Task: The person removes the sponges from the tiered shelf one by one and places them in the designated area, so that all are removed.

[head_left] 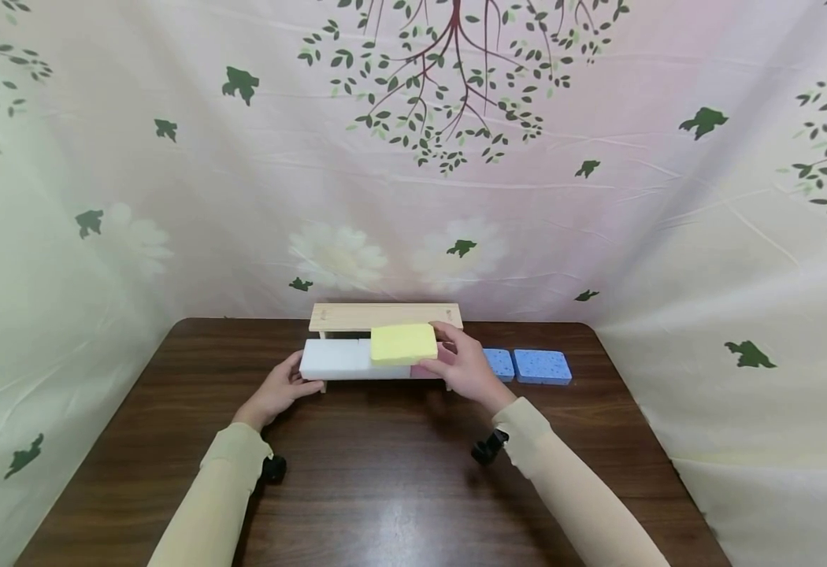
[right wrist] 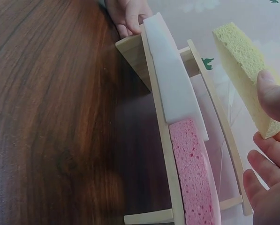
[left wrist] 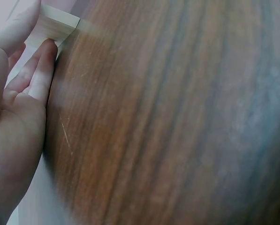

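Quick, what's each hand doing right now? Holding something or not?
Left hand: open, touching the end of the wooden rack.
Right hand: closed on a yellow sponge, holding it up.

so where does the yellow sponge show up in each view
Head: just below the middle of the picture, yellow sponge held in the right hand.
Left wrist: not in this picture.
Right wrist: upper right, pinched between the right hand's thumb and fingers.
Shared landmark: the pale wooden rack, below centre in the head view, at the upper left in the left wrist view, right of centre in the right wrist view.
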### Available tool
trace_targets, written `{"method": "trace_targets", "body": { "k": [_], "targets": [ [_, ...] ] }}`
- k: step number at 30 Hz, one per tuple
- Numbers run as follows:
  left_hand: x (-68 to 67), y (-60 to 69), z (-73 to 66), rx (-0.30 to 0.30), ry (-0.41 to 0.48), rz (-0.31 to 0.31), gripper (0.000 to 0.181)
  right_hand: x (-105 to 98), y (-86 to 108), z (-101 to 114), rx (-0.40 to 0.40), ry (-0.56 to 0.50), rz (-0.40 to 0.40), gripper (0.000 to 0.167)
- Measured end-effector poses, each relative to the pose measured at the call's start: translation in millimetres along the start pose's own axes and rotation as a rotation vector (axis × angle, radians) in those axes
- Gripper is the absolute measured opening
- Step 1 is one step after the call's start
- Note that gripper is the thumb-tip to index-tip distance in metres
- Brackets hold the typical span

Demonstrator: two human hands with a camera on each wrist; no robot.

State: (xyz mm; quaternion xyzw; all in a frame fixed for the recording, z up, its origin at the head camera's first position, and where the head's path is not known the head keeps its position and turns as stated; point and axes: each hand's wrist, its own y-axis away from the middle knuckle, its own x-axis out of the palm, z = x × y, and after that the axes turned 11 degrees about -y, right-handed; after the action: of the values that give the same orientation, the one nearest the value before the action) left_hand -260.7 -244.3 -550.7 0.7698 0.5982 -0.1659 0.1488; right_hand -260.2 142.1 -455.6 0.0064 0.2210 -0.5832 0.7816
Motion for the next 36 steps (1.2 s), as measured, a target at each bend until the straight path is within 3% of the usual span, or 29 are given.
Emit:
{"method": "trace_targets", "body": {
  "k": [6, 20, 36],
  "targets": [
    [0.7, -0.4, 0.6, 0.006, 0.015, 0.002, 0.083, -5.2, 10.1, -1.3, 0.012, -0.034, -0.013, 0.065],
    [0.4, -0.8, 5.0, 0.013, 0.02, -0.001, 0.086, -24.9, 36.2, -11.8, -0.024, 0.031, -0.042, 0.069],
    [-0.3, -1.9, 5.7, 0.019, 0.012, 0.0, 0.085, -40.7, 64.5, -18.8, -0.046, 0.012, -0.069, 0.066]
  ]
}}
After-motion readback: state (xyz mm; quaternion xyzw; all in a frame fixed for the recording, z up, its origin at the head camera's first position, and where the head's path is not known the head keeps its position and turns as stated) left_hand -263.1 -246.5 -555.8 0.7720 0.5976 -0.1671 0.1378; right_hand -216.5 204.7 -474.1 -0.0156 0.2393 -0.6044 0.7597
